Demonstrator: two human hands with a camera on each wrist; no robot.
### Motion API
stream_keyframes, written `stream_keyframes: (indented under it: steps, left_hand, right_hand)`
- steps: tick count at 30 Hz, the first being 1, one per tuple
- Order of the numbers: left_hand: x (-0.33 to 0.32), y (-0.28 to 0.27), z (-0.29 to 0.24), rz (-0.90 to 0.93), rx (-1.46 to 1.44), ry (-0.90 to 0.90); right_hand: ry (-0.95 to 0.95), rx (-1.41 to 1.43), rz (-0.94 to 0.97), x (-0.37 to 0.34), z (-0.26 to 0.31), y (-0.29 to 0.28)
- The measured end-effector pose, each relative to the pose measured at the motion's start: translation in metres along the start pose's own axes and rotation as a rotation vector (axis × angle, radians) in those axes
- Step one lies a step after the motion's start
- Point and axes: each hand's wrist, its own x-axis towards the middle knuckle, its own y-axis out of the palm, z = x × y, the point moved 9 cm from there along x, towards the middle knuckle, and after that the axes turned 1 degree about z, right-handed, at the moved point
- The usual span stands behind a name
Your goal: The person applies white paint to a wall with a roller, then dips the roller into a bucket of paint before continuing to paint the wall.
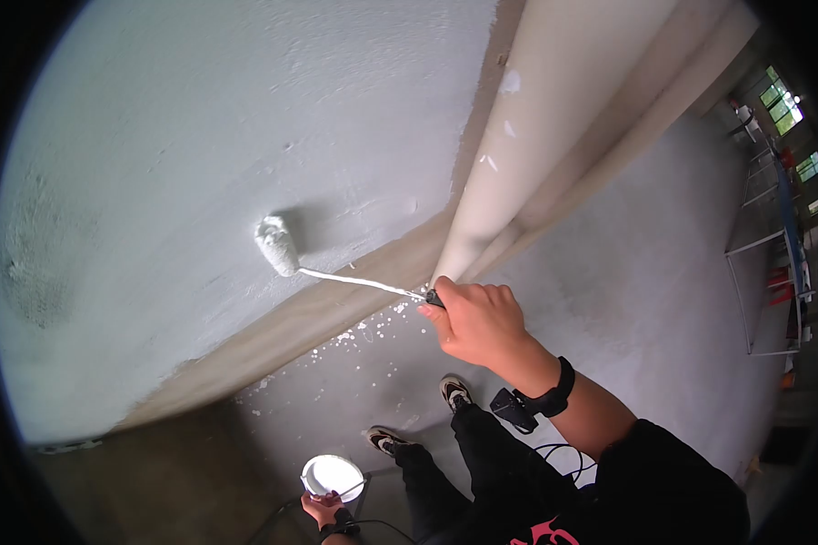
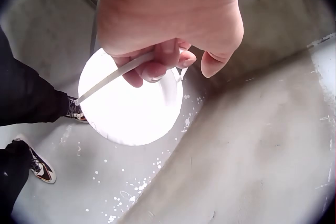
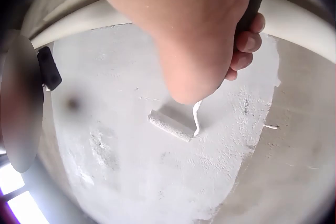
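**Rolling paint on the wall (image 1: 200,109)**

Your right hand (image 1: 482,322) wraps round the paint roller (image 1: 275,245), left of middle. Your left hand (image 1: 323,510) curls round the handle of the bucket (image 1: 334,458), low down. Next stroke probably needs light, even pushing.

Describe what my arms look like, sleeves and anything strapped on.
Your right arm has a short black sleeve and a black wristband with a boxy black device. Your left arm wears a black band at the wrist, with a thin dark cable beside it. No gloves on either side.
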Motion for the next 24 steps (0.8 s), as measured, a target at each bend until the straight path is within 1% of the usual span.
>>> stream_keyframes:
  steps: [2,3,5,6,7,9,13,15,16,17,18,20,21,22,23,24]
  left_hand:
    - [-0.009,0.016,0.009,0.025,0.028,-0.001]
    - [-0.02,0.025,0.012,0.021,0.021,0.006]
    - [-0.041,0.04,0.016,-0.031,0.049,0.026]
    - [-0.045,0.048,0.017,-0.004,0.035,0.036]
    - [-0.051,0.053,0.019,-0.012,0.023,0.04]
    - [-0.06,0.067,0.025,-0.008,0.027,0.02]
    - [-0.063,0.081,0.046,0.126,0.064,-0.014]
    - [-0.065,0.087,0.053,0.14,0.046,-0.041]
    - [-0.069,0.083,0.055,0.072,0.037,-0.034]
    - [-0.07,0.079,0.056,0.005,0.026,-0.03]
    - [-0.065,0.081,0.059,0.078,0.028,-0.06]
    - [-0.063,0.075,0.068,0.075,0.062,-0.067]
    - [-0.064,0.075,0.074,0.082,0.082,-0.067]
    - [-0.068,0.072,0.079,0.02,0.088,-0.069]
    - [-0.067,0.071,0.082,0.008,0.079,-0.071]
    - [-0.066,0.069,0.087,0.014,0.092,-0.086]
  right_hand:
    - [0.017,-0.036,0.062,0.008,-0.009,0.001]
    - [0.008,-0.029,0.062,0.009,-0.016,0.0]
    - [0.076,0.076,0.096,0.007,-0.044,0.003]
    - [0.123,0.096,0.156,0.005,-0.055,0.01]
    - [0.11,0.099,0.162,0.003,-0.061,0.013]
    - [0.191,0.168,0.207,-0.001,-0.082,0.024]
    - [0.216,0.241,0.183,-0.013,-0.104,0.04]
    - [0.301,0.325,0.298,-0.018,-0.118,0.062]
    - [0.278,0.396,0.25,-0.019,-0.124,0.074]
    - [0.287,0.398,0.25,-0.022,-0.13,0.09]
    - [0.267,0.471,0.209,-0.022,-0.131,0.102]
    - [0.201,0.641,0.114,-0.024,-0.131,0.127]
    - [0.208,0.64,0.126,-0.026,-0.135,0.143]
    - [0.263,0.892,0.199,-0.026,-0.136,0.165]
    - [0.317,1.144,0.275,-0.028,-0.134,0.185]
    - [0.34,1.218,0.288,-0.029,-0.135,0.191]
